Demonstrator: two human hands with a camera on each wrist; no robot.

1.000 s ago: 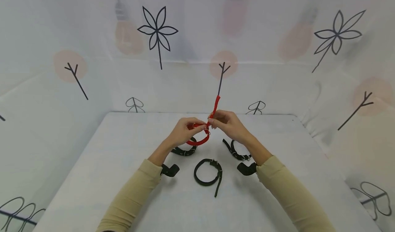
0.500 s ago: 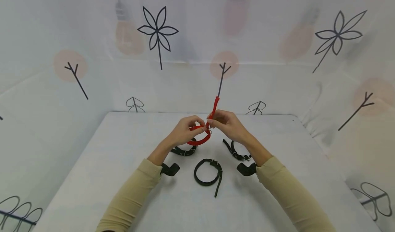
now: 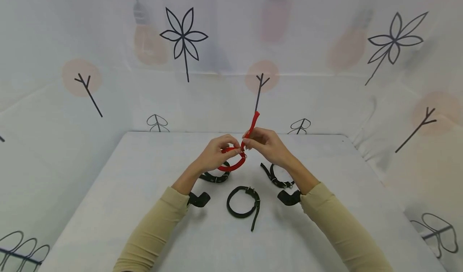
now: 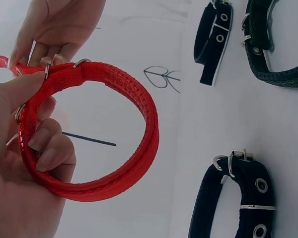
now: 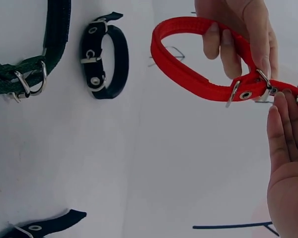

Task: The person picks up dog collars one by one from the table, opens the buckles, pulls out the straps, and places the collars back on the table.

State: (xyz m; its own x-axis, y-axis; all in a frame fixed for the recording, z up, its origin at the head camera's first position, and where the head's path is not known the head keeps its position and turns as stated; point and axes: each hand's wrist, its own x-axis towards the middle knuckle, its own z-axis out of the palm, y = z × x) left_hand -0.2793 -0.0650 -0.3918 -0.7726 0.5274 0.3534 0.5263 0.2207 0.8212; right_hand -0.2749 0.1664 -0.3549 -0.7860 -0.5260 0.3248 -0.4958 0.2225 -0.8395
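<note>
Both hands hold a red buckled collar up over the far part of the table. My left hand pinches it beside the metal buckle, thumb on top and fingers curled within the loop. The strap's free end sticks upward past my right hand, which pinches the strap just beyond the buckle. In the left wrist view the red loop hangs round and fastened, with metal rings near the thumb. An eyelet shows on the strap in the right wrist view.
A dark green collar lies on the white table at the front middle. Two dark collars lie farther back: one below the left hand, another below the right forearm. A patterned white sheet hangs behind the table.
Both hands keep almost the same place and grip. Only the red collar and its upright strap end shift very slightly.
</note>
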